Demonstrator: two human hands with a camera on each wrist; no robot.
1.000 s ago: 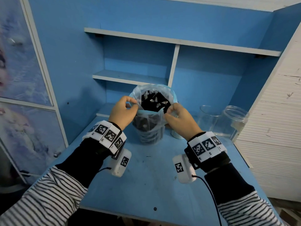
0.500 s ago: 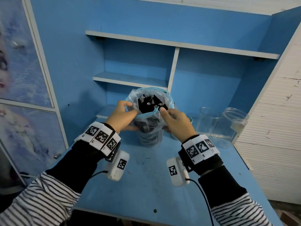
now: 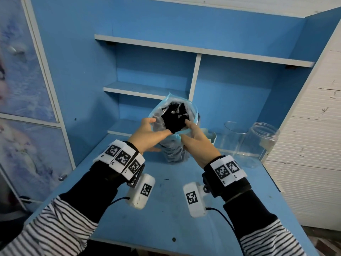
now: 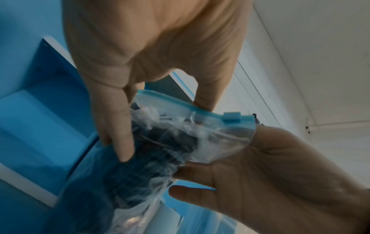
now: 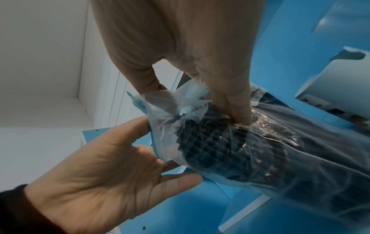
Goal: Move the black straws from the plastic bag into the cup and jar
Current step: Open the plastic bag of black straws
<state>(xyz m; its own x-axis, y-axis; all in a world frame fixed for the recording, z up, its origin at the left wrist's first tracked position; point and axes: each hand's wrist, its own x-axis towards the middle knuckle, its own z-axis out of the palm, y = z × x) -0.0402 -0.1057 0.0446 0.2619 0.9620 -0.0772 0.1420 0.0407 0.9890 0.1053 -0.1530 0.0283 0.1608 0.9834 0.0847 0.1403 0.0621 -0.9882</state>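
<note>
Black straws (image 3: 175, 120) packed upright in plastic bag (image 3: 174, 150) on blue desk (image 3: 166, 209), mouth pinched wide by left hand (image 3: 145, 133) and right hand (image 3: 199, 143). Opening step; next, likely drawing a bunch toward empty cup (image 3: 231, 137) and jar (image 3: 260, 145).

Home room, at a painted study desk.
I'm seeing a blue desk (image 3: 166, 209) with a built-in shelf hutch (image 3: 203, 52), a wardrobe door (image 3: 24, 89) with a printed picture at left, and white panelled furniture (image 3: 310, 145) at right.
</note>
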